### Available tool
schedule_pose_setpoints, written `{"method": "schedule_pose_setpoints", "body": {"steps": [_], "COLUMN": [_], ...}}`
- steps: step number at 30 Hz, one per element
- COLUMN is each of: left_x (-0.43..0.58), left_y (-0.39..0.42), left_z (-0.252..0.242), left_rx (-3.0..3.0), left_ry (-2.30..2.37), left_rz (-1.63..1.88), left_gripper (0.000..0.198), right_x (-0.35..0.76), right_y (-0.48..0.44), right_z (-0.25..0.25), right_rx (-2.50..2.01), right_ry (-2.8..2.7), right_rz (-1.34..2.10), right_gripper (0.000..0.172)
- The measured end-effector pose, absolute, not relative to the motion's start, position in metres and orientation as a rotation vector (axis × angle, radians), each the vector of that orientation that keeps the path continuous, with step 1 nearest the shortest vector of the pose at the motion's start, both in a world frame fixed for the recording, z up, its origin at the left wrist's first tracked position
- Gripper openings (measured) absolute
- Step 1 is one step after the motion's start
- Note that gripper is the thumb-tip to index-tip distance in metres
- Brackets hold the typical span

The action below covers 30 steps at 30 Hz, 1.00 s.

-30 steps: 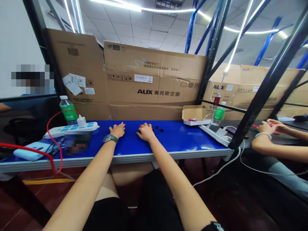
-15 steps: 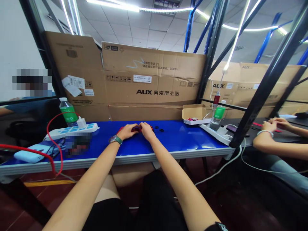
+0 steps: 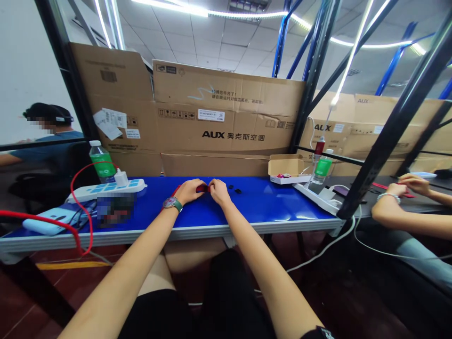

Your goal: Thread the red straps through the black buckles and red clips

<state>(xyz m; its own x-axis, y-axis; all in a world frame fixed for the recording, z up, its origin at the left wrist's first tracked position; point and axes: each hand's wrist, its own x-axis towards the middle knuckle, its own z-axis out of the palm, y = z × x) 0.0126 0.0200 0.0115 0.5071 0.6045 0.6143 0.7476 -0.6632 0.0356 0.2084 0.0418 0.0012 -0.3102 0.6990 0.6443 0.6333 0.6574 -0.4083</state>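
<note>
My left hand (image 3: 189,191), a watch on its wrist, is closed around a small red-and-black object (image 3: 202,188) just above the blue tabletop. The object is mostly hidden by my fingers, so its kind cannot be made out. Beside it, my right hand (image 3: 219,192) has its fingers bent and pressed together at a red part. What exactly it grips is hidden. Two small black pieces (image 3: 238,191) lie on the table just right of my right hand.
An open carton (image 3: 287,178) with small red items stands at the back right. Power strips (image 3: 106,189) lie at both sides, with bottles (image 3: 102,162) behind. A red cable (image 3: 76,230) loops at the left. A co-worker's hands (image 3: 406,186) are at the right. Cardboard (image 3: 226,165) walls the back.
My right hand has shifted slightly right, and a gap has opened between my hands. The red edge seen beyond my right hand is now hidden. The view has shifted slightly.
</note>
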Motion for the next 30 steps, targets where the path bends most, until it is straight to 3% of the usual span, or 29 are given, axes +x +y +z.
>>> {"method": "schedule_pose_setpoints", "body": {"steps": [3,10,16,24,30], "left_x": [0.016,0.014,0.008,0.008,0.002], "left_y": [0.016,0.014,0.018,0.024,0.024], "left_z": [0.014,0.02,0.017,0.011,0.012], "left_rx": [-2.462,-2.397,-2.399,-2.439,-2.391], "left_ry": [-1.174,-1.247,-1.269,-1.224,-1.3], "left_rz": [-0.831,-0.875,-0.906,-0.922,-1.003], "left_gripper": [0.028,0.028,0.029,0.022,0.021], "right_x": [0.207,0.207,0.211,0.209,0.215], "right_y": [0.031,0.041,0.049,0.043,0.056], "right_z": [0.002,0.005,0.001,0.003,0.003], "right_rx": [-1.139,-1.205,-1.062,-1.111,-0.829], "right_ry": [-2.018,-1.893,-1.943,-1.941,-1.814], "right_rz": [0.026,0.184,0.34,0.309,0.532], "right_gripper": [0.014,0.012,0.024,0.011,0.022]}}
